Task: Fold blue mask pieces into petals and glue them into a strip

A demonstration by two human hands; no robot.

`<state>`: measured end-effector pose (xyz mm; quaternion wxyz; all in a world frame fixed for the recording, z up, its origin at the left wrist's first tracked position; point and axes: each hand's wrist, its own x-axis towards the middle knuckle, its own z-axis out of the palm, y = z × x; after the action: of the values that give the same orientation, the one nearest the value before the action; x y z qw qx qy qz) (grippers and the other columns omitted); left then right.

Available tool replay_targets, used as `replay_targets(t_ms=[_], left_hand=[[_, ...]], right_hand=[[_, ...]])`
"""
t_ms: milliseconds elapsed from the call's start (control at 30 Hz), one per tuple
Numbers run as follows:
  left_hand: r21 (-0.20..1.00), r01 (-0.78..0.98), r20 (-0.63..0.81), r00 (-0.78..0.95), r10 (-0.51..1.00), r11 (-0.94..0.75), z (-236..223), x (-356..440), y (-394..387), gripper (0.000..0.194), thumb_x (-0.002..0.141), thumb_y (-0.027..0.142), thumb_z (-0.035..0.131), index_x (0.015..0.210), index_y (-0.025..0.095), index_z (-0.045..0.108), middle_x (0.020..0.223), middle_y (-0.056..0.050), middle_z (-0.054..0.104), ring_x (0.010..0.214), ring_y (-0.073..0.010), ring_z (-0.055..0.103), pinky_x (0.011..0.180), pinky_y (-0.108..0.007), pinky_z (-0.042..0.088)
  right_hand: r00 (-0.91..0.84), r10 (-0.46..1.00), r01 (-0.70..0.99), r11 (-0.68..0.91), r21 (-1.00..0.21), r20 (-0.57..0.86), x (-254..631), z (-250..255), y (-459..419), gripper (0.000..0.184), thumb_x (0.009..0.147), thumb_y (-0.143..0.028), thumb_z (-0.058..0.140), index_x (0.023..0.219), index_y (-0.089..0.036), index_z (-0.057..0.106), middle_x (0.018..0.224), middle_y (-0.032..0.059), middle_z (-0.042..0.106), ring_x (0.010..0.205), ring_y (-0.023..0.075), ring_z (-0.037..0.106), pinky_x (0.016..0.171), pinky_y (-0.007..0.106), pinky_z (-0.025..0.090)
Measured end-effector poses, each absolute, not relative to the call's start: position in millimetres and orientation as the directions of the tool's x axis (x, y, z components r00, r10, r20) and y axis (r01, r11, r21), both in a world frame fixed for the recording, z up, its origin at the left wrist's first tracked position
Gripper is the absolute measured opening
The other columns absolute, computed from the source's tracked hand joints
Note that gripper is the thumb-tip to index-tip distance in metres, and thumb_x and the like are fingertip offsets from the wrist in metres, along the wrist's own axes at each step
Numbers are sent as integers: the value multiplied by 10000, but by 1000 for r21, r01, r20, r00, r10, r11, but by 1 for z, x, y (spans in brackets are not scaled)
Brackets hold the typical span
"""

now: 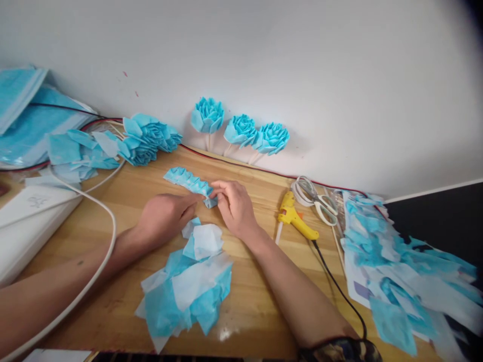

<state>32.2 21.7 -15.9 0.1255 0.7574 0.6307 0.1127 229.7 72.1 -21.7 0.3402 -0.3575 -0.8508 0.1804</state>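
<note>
A strip of folded blue petal pieces (186, 180) lies on the wooden table (260, 296), running from the upper left toward my hands. My right hand (236, 206) pinches the near end of the strip between thumb and fingertips. My left hand (166, 216) rests on the table with its fingers closed toward the same end, touching it. Just in front of my hands lies a loose heap of blue and white cut squares (188, 286).
Three finished blue flowers (239, 130) lean on the wall; more lie at the left (149, 138). A yellow glue gun (296, 218) and scissors (317, 198) lie right of my hand. Scrap pieces (396, 266) cover the right. A white cable (107, 221) crosses the left.
</note>
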Motion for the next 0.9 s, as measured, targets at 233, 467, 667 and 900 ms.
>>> replay_targets(t_ms=[233,467,667,900], left_hand=[[251,943,-21,230,973,-217,-14,35,22,412,940,299,388,1207,259,699,929,-84,784,830,-291,723,648,-335,455],[259,944,-57,228,972,-206,-10,36,22,414,950,304,397,1253,275,677,993,-90,782,882,-300,722,677,-344,470],[273,935,-25,241,970,-225,-12,35,22,412,948,307,385,1216,272,695,960,-93,782,851,-299,720,655,-340,452],[346,922,15,179,984,-173,-12,34,21,399,940,324,396,1200,270,694,894,-69,783,787,-247,708,626,-300,411]], right_hand=[[-572,722,531,687,-496,389,226,-20,73,282,944,-133,426,1185,-192,562,985,39,745,1007,238,608,936,404,429],[-429,749,472,662,-582,504,230,-22,73,262,977,-164,394,1186,-227,540,975,22,740,1034,198,622,947,376,434],[-560,705,485,705,-518,435,228,-23,74,291,950,-129,415,1196,-209,548,982,25,739,1002,217,611,951,399,438],[-399,776,497,631,-596,488,231,-27,76,307,966,-161,389,1209,-236,561,1018,37,727,1040,207,624,962,397,454]])
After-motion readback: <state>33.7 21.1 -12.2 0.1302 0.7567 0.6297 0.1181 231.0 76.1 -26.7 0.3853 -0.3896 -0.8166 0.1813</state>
